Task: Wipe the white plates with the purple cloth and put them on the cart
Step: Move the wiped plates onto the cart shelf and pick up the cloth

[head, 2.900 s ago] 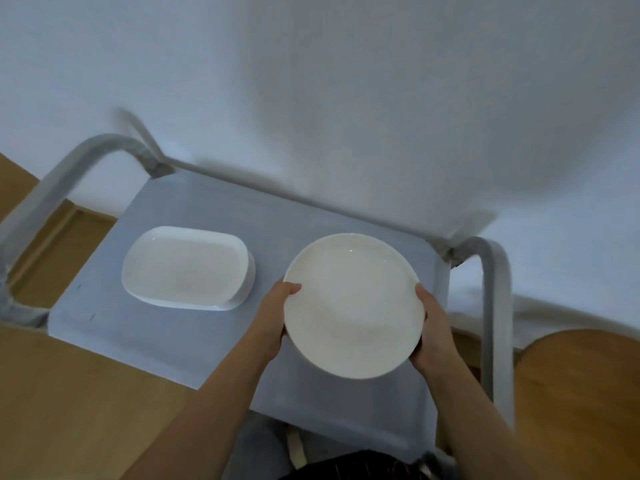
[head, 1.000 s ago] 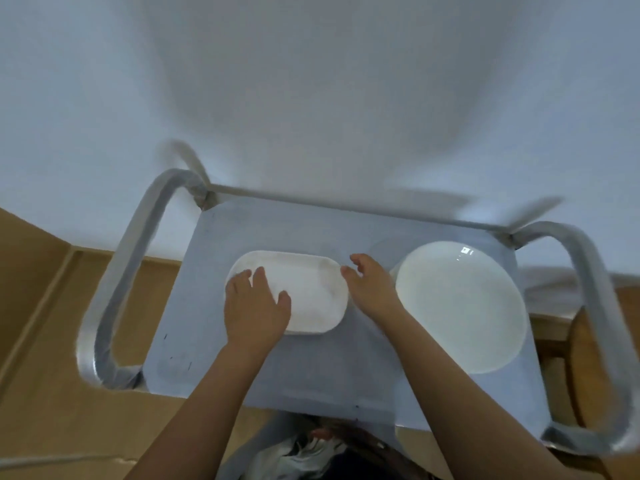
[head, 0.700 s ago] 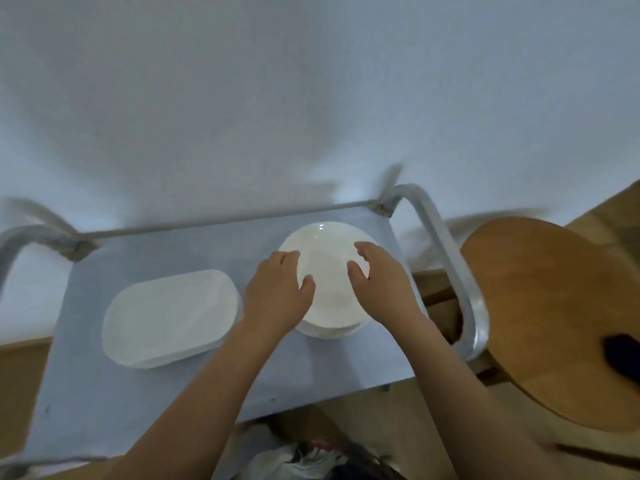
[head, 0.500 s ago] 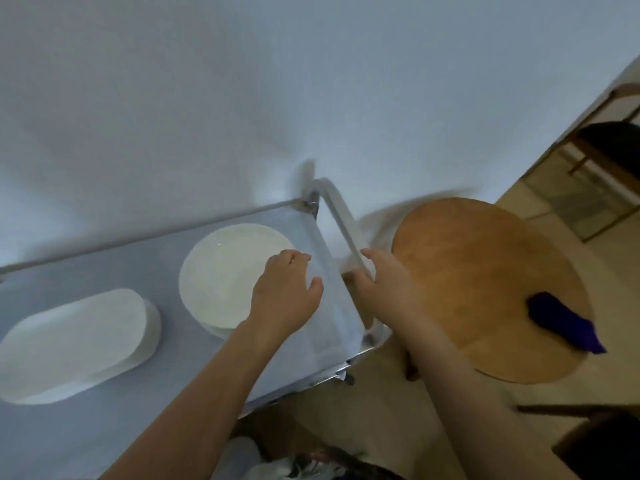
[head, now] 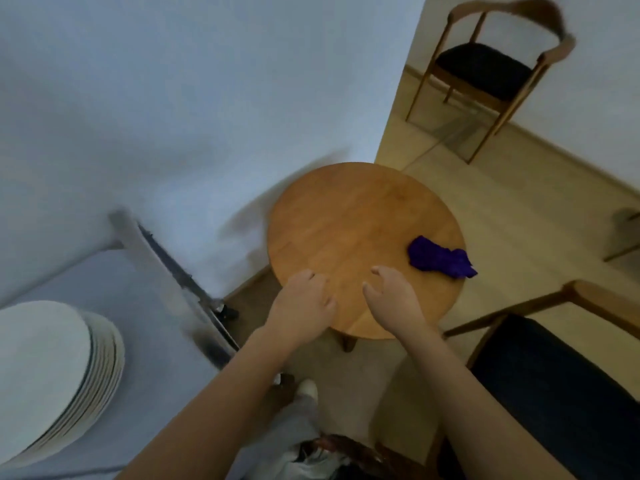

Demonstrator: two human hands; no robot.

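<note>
A crumpled purple cloth lies at the right side of a round wooden table. A stack of white plates stands on the grey cart at the lower left, partly cut off by the frame's edge. My left hand and my right hand hover side by side over the table's near edge, both empty with fingers loosely curled and apart. The right hand is a short way left of the cloth and does not touch it.
The cart's metal handle runs between the cart top and the table. A dark-cushioned chair stands close at the lower right, and another wooden chair is at the far right. A white wall fills the upper left.
I set the round plate on the cart and let go. My view and both empty hands have swung right, from the cart to over the wooden table.
</note>
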